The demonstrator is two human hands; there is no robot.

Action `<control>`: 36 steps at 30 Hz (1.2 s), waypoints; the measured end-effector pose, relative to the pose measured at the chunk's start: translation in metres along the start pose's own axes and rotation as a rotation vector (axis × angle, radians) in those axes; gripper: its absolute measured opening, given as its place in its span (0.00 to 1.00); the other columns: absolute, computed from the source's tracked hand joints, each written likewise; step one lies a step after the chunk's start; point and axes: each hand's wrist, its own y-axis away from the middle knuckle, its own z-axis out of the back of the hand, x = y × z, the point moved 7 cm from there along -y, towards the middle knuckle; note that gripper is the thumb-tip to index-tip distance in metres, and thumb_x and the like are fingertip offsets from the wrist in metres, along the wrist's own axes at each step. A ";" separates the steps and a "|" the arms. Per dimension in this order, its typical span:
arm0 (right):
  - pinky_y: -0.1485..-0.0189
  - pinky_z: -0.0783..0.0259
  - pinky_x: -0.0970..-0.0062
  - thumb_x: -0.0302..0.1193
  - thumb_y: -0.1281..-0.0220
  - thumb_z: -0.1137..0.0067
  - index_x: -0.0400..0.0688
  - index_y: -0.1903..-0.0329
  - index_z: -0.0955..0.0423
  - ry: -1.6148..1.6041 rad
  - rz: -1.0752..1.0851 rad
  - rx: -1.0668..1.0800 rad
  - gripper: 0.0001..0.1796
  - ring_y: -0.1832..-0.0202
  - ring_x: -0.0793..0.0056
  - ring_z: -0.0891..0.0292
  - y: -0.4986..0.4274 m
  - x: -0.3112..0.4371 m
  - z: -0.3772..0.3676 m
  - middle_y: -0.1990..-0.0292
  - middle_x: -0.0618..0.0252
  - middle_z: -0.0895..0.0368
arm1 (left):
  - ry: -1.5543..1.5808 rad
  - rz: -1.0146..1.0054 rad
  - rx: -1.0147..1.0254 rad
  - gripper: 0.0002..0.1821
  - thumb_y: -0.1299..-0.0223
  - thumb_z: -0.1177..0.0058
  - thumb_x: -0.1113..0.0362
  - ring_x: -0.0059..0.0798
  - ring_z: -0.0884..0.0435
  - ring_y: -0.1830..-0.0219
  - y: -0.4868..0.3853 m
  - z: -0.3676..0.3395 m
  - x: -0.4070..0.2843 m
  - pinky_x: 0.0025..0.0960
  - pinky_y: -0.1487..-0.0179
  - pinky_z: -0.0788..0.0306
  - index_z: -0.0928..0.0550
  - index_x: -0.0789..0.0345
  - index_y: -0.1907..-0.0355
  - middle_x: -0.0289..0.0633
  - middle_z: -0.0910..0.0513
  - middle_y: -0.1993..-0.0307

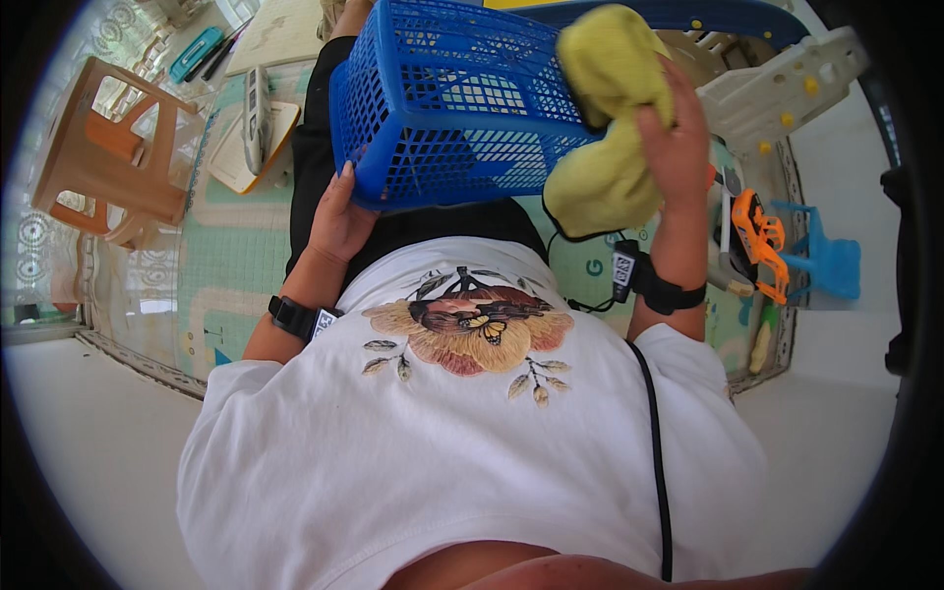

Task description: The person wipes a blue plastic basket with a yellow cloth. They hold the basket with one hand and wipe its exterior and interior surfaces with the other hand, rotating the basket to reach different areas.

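Note:
A blue plastic lattice basket (472, 125) lies tipped on its side across my lap, over black trousers (313, 147). My left hand (341, 210) grips its lower left edge, with the thumb on the outside and the fingers partly hidden underneath. In my right hand (675, 136) is a yellow-green cloth (612, 110) with a dark edge. The cloth hangs in two bunched lobes at the basket's right end and covers part of it. Whether the cloth touches the lattice there is hard to tell.
A tan plastic stool (122, 147) lies at the left beside a toy train (257, 118) on a white board (280, 140). To the right are an orange toy vehicle part (759, 243), a small blue toy chair (830, 258) and a pale plastic panel (789, 88). A green play mat (243, 258) covers the floor.

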 end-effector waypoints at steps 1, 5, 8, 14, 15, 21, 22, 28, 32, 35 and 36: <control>0.38 0.35 0.63 0.33 0.49 0.40 0.47 0.42 0.26 0.121 0.180 0.053 0.27 0.38 0.60 0.32 0.000 0.026 -0.015 0.37 0.64 0.29 | -0.001 -0.010 0.010 0.23 0.27 0.57 0.55 0.30 0.25 0.46 0.000 -0.002 0.000 0.39 0.40 0.32 0.33 0.64 0.35 0.40 0.24 0.42; 0.38 0.37 0.53 0.36 0.50 0.41 0.57 0.41 0.26 0.236 0.391 0.329 0.28 0.38 0.53 0.34 0.022 0.083 -0.097 0.35 0.68 0.31 | 0.001 0.007 -0.022 0.23 0.27 0.57 0.56 0.30 0.25 0.44 0.001 -0.001 -0.001 0.39 0.40 0.32 0.32 0.65 0.36 0.41 0.24 0.41; 0.41 0.36 0.53 0.49 0.47 0.38 0.59 0.41 0.27 0.272 0.334 0.280 0.29 0.41 0.52 0.33 0.021 0.082 -0.113 0.36 0.67 0.31 | 0.017 0.015 -0.006 0.23 0.27 0.57 0.56 0.31 0.26 0.42 0.000 0.001 -0.002 0.39 0.40 0.32 0.32 0.65 0.36 0.41 0.25 0.41; 0.42 0.35 0.59 0.49 0.51 0.32 0.54 0.42 0.24 0.180 0.201 0.306 0.32 0.43 0.59 0.31 0.027 0.044 -0.105 0.41 0.64 0.26 | -0.032 -0.003 0.014 0.23 0.27 0.56 0.57 0.31 0.26 0.41 -0.002 0.000 0.002 0.39 0.40 0.32 0.32 0.65 0.36 0.41 0.25 0.41; 0.41 0.36 0.59 0.49 0.50 0.32 0.54 0.42 0.24 0.220 0.177 0.305 0.32 0.42 0.59 0.31 0.031 0.035 -0.102 0.40 0.63 0.26 | -0.038 0.001 0.006 0.23 0.27 0.55 0.56 0.31 0.26 0.41 -0.002 -0.001 0.002 0.39 0.39 0.33 0.32 0.65 0.36 0.41 0.25 0.41; 0.39 0.35 0.61 0.43 0.49 0.31 0.48 0.41 0.26 0.336 0.007 0.247 0.31 0.41 0.54 0.32 0.059 -0.042 -0.073 0.40 0.56 0.27 | -0.051 0.016 0.001 0.23 0.28 0.54 0.56 0.31 0.26 0.40 -0.003 -0.008 -0.001 0.40 0.38 0.33 0.32 0.65 0.36 0.41 0.26 0.40; 0.40 0.34 0.62 0.42 0.48 0.31 0.46 0.42 0.26 0.286 -0.120 0.238 0.31 0.42 0.56 0.30 0.065 -0.061 -0.067 0.42 0.56 0.26 | -0.052 0.017 0.002 0.23 0.28 0.54 0.56 0.31 0.26 0.41 -0.003 -0.009 -0.001 0.39 0.38 0.33 0.32 0.65 0.36 0.41 0.25 0.40; 0.43 0.31 0.72 0.36 0.44 0.32 0.38 0.43 0.28 0.013 -0.625 0.022 0.27 0.49 0.67 0.23 0.080 -0.108 -0.022 0.50 0.58 0.20 | -0.024 0.002 -0.028 0.24 0.28 0.54 0.55 0.30 0.26 0.42 0.002 -0.011 -0.003 0.38 0.38 0.33 0.33 0.64 0.35 0.40 0.25 0.40; 0.44 0.31 0.71 0.34 0.44 0.31 0.38 0.43 0.28 -0.060 -0.385 -0.196 0.27 0.49 0.66 0.23 0.049 -0.057 -0.004 0.50 0.59 0.20 | -0.025 0.026 0.010 0.26 0.29 0.54 0.53 0.29 0.26 0.42 0.003 -0.015 -0.002 0.37 0.38 0.33 0.33 0.64 0.34 0.40 0.25 0.40; 0.45 0.29 0.69 0.34 0.42 0.33 0.41 0.42 0.28 0.111 0.018 -0.192 0.26 0.49 0.67 0.23 0.026 0.013 -0.012 0.47 0.55 0.22 | -0.017 0.040 0.021 0.26 0.29 0.54 0.53 0.30 0.26 0.42 0.001 -0.015 0.001 0.37 0.38 0.33 0.33 0.65 0.35 0.40 0.25 0.40; 0.42 0.31 0.65 0.33 0.46 0.32 0.43 0.41 0.28 0.196 0.152 -0.146 0.28 0.46 0.63 0.26 0.022 0.037 -0.020 0.43 0.55 0.25 | -0.017 0.043 0.020 0.26 0.29 0.54 0.53 0.30 0.26 0.42 0.002 -0.014 0.001 0.37 0.38 0.33 0.33 0.65 0.35 0.40 0.25 0.40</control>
